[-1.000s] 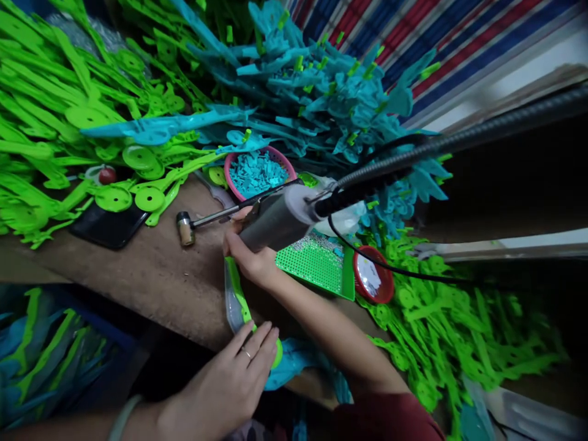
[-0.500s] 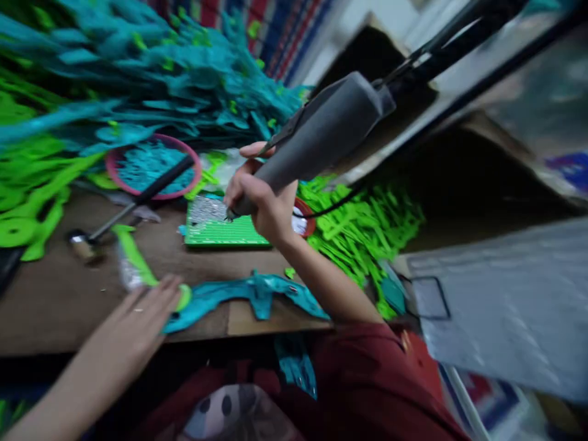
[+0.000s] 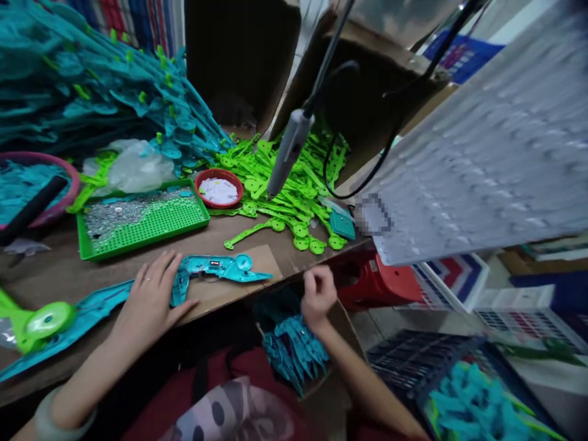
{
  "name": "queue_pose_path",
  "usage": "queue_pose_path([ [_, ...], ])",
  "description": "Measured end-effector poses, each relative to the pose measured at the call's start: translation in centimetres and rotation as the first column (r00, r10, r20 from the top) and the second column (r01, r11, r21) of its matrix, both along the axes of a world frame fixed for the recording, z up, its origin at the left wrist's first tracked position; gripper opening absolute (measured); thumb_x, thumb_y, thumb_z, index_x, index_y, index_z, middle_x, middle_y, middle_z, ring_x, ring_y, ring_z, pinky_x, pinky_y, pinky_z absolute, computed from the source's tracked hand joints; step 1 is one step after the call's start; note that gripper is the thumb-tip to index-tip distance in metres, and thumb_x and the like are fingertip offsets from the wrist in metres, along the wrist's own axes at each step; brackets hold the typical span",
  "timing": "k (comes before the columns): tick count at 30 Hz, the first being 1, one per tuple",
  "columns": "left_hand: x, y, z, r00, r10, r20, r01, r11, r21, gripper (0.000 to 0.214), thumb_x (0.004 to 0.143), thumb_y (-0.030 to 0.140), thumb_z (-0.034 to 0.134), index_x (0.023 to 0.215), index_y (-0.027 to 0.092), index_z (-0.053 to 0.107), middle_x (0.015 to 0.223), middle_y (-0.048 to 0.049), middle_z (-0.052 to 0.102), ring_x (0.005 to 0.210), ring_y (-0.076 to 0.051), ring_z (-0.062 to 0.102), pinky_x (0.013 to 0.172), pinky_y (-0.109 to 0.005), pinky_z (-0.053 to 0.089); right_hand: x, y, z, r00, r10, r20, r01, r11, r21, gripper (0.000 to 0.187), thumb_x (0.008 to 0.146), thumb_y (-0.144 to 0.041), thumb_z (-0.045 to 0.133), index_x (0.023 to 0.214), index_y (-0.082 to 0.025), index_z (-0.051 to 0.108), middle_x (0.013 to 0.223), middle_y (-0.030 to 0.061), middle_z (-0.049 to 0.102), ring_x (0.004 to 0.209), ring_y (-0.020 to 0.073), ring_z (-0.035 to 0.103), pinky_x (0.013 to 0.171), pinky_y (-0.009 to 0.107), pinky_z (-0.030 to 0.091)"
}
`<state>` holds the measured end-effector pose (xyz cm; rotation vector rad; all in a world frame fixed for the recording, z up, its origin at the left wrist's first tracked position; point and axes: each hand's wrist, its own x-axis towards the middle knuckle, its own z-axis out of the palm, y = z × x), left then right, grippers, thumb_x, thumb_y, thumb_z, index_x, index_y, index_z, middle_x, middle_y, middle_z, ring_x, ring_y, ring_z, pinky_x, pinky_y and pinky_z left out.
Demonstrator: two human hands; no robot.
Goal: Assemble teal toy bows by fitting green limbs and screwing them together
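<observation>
Teal plastic piece (image 3: 215, 269): flat moulded part lying on the worktop (image 3: 229, 236), lower centre of the frame, on a bare brown patch near the front edge.
Left hand (image 3: 149, 300): palm down, fingers spread, resting on the left end of the teal plastic piece and pinning it flat.
Right hand (image 3: 316, 294): below the worktop edge, lower centre-right, fingers curled together; whether they pinch anything cannot be told.
Box of teal parts (image 3: 294, 349): open carton just under the right hand, packed with the same shapes.
Handling, judged: piece looks thin, light and stiff, with some flex along its length; smooth surface, likely to slide on the worktop unless pressed. Best held across the wider middle, not by the narrow tapered tip.
Hanging tool (image 3: 287, 153): grey handpiece hanging on a cable, tip down over the green plastic pieces (image 3: 294, 202), upper centre; no hand on it.
Green tray (image 3: 147, 217): left of centre, holds small shiny bits.
Red dish (image 3: 219, 188): just right of the tray, white contents, too small to identify.
Hidden or unclear: the right fingertips are blurred; the small detail on the teal piece is unreadable; a pale panel at right blocks the view behind it.
</observation>
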<state>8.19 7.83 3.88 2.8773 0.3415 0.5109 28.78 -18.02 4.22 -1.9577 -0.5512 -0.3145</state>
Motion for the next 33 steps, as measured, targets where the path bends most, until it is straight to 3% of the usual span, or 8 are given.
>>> queue_pose_path([
  [4,-1.1,0.1,-0.5,1.0,0.008,0.027,-0.009,0.999,0.054,0.08,0.092,0.059,0.046,0.148,0.007,0.027,0.14,-0.0259,0.049,0.127,-0.039,0.05,0.105,-0.054,0.04,-6.5,-0.9,-8.1,0.967,0.119,-0.225,-0.146,0.983,-0.109,0.029,0.083,-0.046,0.059,0.09,-0.017,0.06,0.084,0.0049,0.061,0.078,0.0197,0.058,0.07,0.031,0.049],
  [7,-0.9,-0.1,-0.3,1.0,0.022,0.017,-0.023,0.994,0.105,0.082,0.091,0.061,0.046,0.148,0.006,0.027,0.138,-0.0268,0.049,0.123,-0.04,0.052,0.101,-0.053,0.043,-9.4,2.4,-9.6,0.875,0.288,-0.388,-0.366,0.92,-0.142,0.032,0.092,-0.042,0.046,0.083,-0.016,0.063,0.074,0.0042,0.063,0.071,0.0175,0.06,0.066,0.028,0.048],
  [11,-0.3,-0.3,-0.3,1.0,0.03,0.008,-0.031,0.986,0.164,0.08,0.092,0.06,0.045,0.147,0.005,0.028,0.138,-0.027,0.05,0.121,-0.04,0.053,0.098,-0.052,0.044,-10.0,-0.6,-2.2,0.683,0.537,-0.495,-0.684,0.708,-0.175,0.023,0.089,-0.039,0.057,0.083,-0.019,0.067,0.07,0.0018,0.066,0.064,0.0161,0.062,0.061,0.024,0.046],
  [14,-0.3,-0.4,-0.4,0.999,0.045,-0.004,-0.043,0.982,0.183,0.079,0.092,0.058,0.047,0.146,0.004,0.03,0.141,-0.0267,0.048,0.121,-0.04,0.053,0.099,-0.051,0.043,-7.7,-7.8,5.9,0.407,0.647,-0.645,-0.912,0.247,-0.327,0.028,0.097,-0.037,0.044,0.094,-0.025,0.068,0.081,0.0032,0.071,0.074,0.0178,0.066,0.064,0.024,0.047],
  [19,-0.5,-0.8,-0.1,0.998,0.046,0.035,-0.051,0.986,0.158,0.07,0.094,0.05,0.049,0.145,0.006,0.033,0.134,-0.0245,0.055,0.118,-0.037,0.055,0.096,-0.05,0.045,-1.5,-12.0,11.2,0.713,0.496,-0.496,-0.7,0.544,-0.462,0.041,0.099,-0.047,0.038,0.094,-0.023,0.07,0.088,0.0066,0.073,0.082,0.0196,0.066,0.075,0.028,0.049],
  [25,-0.9,-1.0,2.4,0.971,0.077,0.228,-0.1,0.991,0.093,0.062,0.092,0.035,0.059,0.145,0.013,0.037,0.134,-0.0215,0.055,0.119,-0.035,0.054,0.1,-0.051,0.044,2.7,-6.3,6.0,0.379,0.622,-0.685,-0.923,0.197,-0.331,0.057,0.1,-0.052,0.034,0.07,-0.015,0.065,0.068,0.0024,0.057,0.066,0.0135,0.055,0.066,0.026,0.041],
  [30,-1.1,-1.2,2.6,0.967,0.078,0.242,-0.101,0.992,0.081,0.061,0.09,0.033,0.062,0.144,0.015,0.039,0.133,-0.021,0.054,0.118,-0.036,0.054,0.098,-0.052,0.045,5.9,-8.0,5.3,0.378,0.714,-0.589,-0.883,0.469,0.001,0.048,0.096,-0.05,0.046,0.077,-0.014,0.072,0.069,0.0042,0.057,0.064,0.0137,0.053,0.061,0.026,0.039],
  [33,-1.0,-1.2,1.9,0.97,0.08,0.23,-0.103,0.99,0.093,0.062,0.089,0.033,0.063,0.143,0.014,0.039,0.132,-0.0223,0.054,0.117,-0.037,0.055,0.097,-0.053,0.046,7.2,-9.6,5.6,0.279,0.853,-0.441,-0.874,0.416,0.25,0.044,0.092,-0.046,0.052,0.07,-0.016,0.074,0.061,0.0059,0.058,0.062,0.0159,0.054,0.062,0.029,0.039],
])
